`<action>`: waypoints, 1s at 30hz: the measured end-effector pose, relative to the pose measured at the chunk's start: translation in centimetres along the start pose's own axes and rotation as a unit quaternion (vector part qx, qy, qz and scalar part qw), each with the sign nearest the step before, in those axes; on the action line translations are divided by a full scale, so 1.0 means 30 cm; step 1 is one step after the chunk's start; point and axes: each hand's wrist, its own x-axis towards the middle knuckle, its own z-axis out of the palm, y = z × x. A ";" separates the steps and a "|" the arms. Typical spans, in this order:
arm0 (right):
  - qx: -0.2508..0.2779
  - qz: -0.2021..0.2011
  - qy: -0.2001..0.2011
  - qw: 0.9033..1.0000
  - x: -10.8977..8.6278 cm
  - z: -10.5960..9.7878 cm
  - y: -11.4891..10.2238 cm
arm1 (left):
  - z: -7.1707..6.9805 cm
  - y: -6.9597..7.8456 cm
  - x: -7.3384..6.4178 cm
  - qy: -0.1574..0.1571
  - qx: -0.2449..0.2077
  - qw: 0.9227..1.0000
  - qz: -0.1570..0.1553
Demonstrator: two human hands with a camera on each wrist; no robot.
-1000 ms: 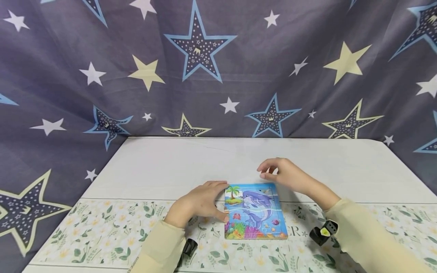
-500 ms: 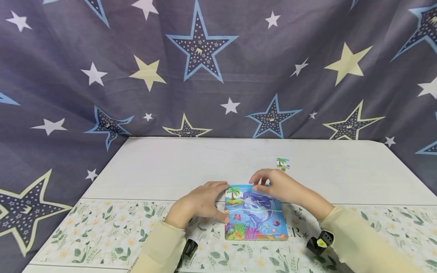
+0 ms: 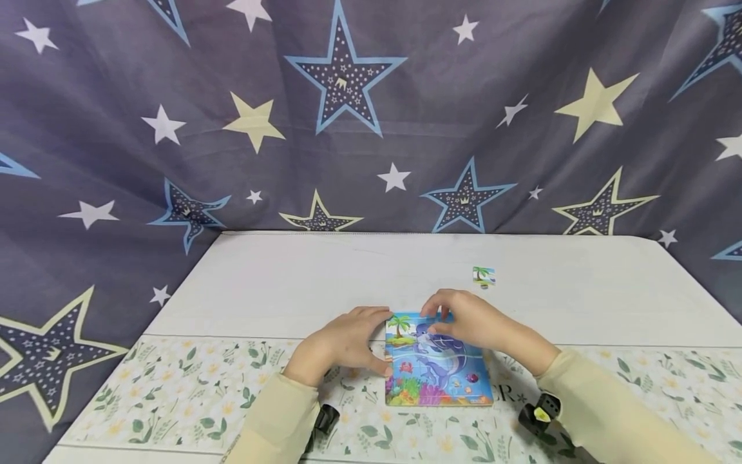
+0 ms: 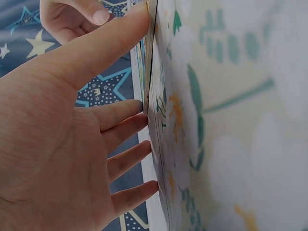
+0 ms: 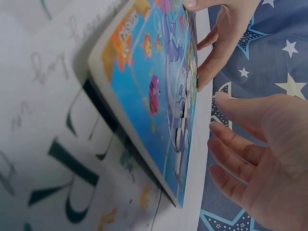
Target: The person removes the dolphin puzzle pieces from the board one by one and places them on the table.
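Observation:
A square dolphin jigsaw puzzle (image 3: 414, 380) in a thin tray lies flat on the table, with a palm tree at its upper left. In the right wrist view some dolphin puzzle pieces (image 5: 179, 139) stand slightly proud of the board. My left hand (image 3: 348, 338) rests at the board's left side, thumb against the edge and fingertips by the top corner. Over the upper part of the puzzle hovers my right hand (image 3: 469, 316), fingers loosely bent, with nothing visible between them. A loose palm-tree puzzle piece (image 3: 484, 275) lies behind the right hand.
The white table (image 3: 324, 277) has a floral printed band (image 3: 191, 386) along its front part. A dark star-patterned curtain (image 3: 371, 129) hangs behind and at the sides. Black wrist cameras (image 3: 536, 415) sit on both sleeves.
My right hand has moved left and toward me, from behind the board to over its upper part. The loose palm-tree piece has come into sight. The left hand stays put.

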 end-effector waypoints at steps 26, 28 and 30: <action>-0.058 0.047 -0.029 0.997 0.017 0.019 -0.016 | 0.001 0.005 0.004 0.003 -0.005 1.000 -0.003; -0.060 0.050 -0.031 0.996 0.018 0.019 -0.017 | 0.000 0.005 0.005 0.003 -0.003 1.000 -0.001; -0.061 0.053 -0.034 0.996 0.019 0.019 -0.016 | -0.001 0.005 0.005 0.002 -0.001 1.000 0.000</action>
